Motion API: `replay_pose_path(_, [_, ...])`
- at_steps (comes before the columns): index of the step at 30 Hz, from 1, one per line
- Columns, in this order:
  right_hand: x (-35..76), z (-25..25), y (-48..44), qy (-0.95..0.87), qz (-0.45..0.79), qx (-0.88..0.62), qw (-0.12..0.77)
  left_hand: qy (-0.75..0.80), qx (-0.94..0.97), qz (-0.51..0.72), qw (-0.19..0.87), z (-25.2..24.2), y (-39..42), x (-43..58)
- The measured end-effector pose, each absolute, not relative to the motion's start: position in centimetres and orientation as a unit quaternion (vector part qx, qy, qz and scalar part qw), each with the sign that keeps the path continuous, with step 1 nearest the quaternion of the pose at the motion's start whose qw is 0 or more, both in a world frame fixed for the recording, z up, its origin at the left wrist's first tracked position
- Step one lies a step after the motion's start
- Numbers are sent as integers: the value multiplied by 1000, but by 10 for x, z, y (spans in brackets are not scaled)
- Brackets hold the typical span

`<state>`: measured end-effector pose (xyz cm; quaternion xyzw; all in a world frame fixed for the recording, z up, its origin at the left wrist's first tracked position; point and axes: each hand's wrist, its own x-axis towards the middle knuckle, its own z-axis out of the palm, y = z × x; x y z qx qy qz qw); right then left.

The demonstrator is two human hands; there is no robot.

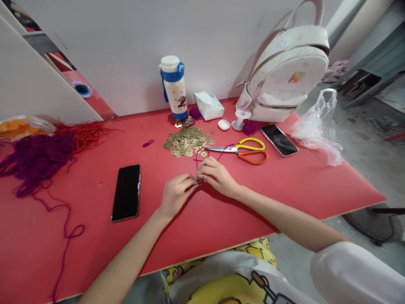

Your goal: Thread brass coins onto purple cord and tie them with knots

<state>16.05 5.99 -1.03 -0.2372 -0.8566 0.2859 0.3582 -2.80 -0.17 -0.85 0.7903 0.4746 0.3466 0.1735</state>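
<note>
My left hand (179, 192) and my right hand (218, 177) meet over the red table, fingertips pinched close together. Between them runs a thin purple cord (196, 162), its loose ends looping up beyond my right fingers. A small piece at the fingertips is mostly hidden, so its kind is unclear. Just past the hands lies a heap of brass-coloured coins with holes (186, 141). Scissors (245, 150) with one yellow and one orange handle rest to the right of the heap, blades pointing left towards the coins and the cord.
A black-screened phone (126, 193) lies left, another phone (279, 140) right. Behind stand a bottle (174, 88), a tissue pack (209, 106), a white spool (241, 119) and a backpack (284, 76). Purple yarn (41, 156) piles at left; a plastic bag (319, 131) sits at the right edge.
</note>
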Motion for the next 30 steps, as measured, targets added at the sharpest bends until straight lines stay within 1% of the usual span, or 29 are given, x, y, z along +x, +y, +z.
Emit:
replay_pose_path(4, [160, -16, 60, -833, 333, -265, 353, 408, 813, 400, 114, -9, -3, -28])
replay_pose_path(8, [159, -19, 60, -823, 379, -272, 322, 405, 785, 467, 52, -4, -7, -27])
replay_pose_path(11, [158, -19, 59, -826, 384, -259, 322, 420, 759, 495, 52, -1, -8, -26])
replay_pose_path(14, [157, -15, 59, -813, 368, -262, 368, 459, 722, 504, 121, 2, -6, -24])
replay_pose_path(18, [161, -9, 59, -762, 344, -278, 474, 540, 598, 521, 280, 0, 0, -24])
replay_pose_path(21, [165, -7, 59, -762, 289, -269, 513, 569, 484, 545, 381, -6, 5, -25])
replay_pose_path(23, [166, -8, 59, -794, 249, -243, 499, 557, 431, 565, 430, -10, 8, -26])
replay_pose_path(26, [167, -11, 58, -858, 179, -197, 440, 521, 379, 598, 477, -13, 9, -28])
replay_pose_path(30, [164, -15, 57, -910, 102, -152, 373, 511, 368, 616, 473, -11, 10, -30])
